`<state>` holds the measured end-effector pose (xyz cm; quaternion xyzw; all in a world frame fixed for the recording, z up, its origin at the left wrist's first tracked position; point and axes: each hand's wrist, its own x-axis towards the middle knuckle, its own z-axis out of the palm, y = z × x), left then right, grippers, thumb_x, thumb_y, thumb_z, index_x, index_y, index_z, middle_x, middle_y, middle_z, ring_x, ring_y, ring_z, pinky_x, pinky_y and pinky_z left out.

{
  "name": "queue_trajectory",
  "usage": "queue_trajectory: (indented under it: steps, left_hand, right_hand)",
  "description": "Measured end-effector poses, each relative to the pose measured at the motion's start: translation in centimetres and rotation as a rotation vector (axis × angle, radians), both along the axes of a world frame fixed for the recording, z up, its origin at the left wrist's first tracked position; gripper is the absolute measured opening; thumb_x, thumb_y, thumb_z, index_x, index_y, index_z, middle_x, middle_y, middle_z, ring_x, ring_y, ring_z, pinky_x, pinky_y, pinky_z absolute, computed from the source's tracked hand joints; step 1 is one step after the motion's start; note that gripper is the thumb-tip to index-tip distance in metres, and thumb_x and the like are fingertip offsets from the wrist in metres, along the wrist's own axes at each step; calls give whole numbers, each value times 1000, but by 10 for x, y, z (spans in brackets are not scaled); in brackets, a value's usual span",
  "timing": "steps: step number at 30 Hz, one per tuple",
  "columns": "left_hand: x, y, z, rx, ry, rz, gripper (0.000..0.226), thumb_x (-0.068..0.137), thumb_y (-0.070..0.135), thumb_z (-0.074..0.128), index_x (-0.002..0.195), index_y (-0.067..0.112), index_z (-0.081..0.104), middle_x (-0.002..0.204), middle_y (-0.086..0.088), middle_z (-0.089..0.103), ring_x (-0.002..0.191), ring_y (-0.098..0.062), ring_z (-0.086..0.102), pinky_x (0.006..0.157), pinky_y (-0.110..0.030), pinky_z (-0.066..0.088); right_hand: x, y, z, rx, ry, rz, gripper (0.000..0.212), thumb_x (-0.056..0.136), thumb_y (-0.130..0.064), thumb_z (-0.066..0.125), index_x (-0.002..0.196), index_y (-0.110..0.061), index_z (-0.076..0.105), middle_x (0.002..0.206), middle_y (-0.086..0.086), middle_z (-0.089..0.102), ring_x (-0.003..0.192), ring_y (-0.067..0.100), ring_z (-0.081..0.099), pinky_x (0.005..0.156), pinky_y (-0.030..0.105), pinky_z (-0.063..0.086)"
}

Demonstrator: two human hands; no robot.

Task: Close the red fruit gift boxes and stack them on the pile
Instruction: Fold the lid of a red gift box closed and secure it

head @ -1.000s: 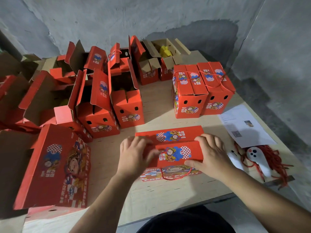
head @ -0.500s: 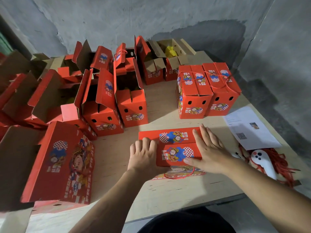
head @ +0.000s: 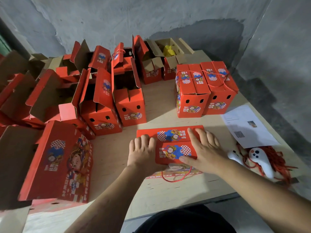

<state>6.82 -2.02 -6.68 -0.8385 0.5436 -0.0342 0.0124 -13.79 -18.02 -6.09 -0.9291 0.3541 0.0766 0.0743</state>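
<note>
Head view: left hand [head: 143,153] and right hand [head: 206,148] press flat, fingers straight, on the gift box [head: 175,145] flaps.
Risk: flaps under the fingertips may spring open once pressure lifts.

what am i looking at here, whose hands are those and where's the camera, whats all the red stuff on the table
No machine here: a person wears a camera on the head, looking down at their own hands. The left hand and right hand press flat on the top flaps of a red fruit gift box on a wooden table, closing it. Nothing is gripped. Two closed boxes stand behind, many open boxes to the left. At right lie a paper sheet, a white controller and red cords.
</note>
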Motion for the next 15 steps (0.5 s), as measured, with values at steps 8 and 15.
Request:
queue_trajectory:
  steps: [8,15]
  left_hand:
    - [-3,6,-2,-22,-26,-79,98,67,96,54,132,22,49,125,-4,52,109,-28,51,99,-48,40]
    - [-9,-1,4,4,-15,-95,98,71,86,63,139,19,41,132,-6,46,115,-30,50,104,-47,37]
  right_hand:
    - [14,-19,11,293,236,26,132,59,-110,17,150,-35,-41,146,-2,-61,138,18,-54,123,46,-17]
    - [9,-22,18,212,24,-3,89,91,-84,14,162,-39,-13,171,-5,-24,157,18,-21,126,43,-8]
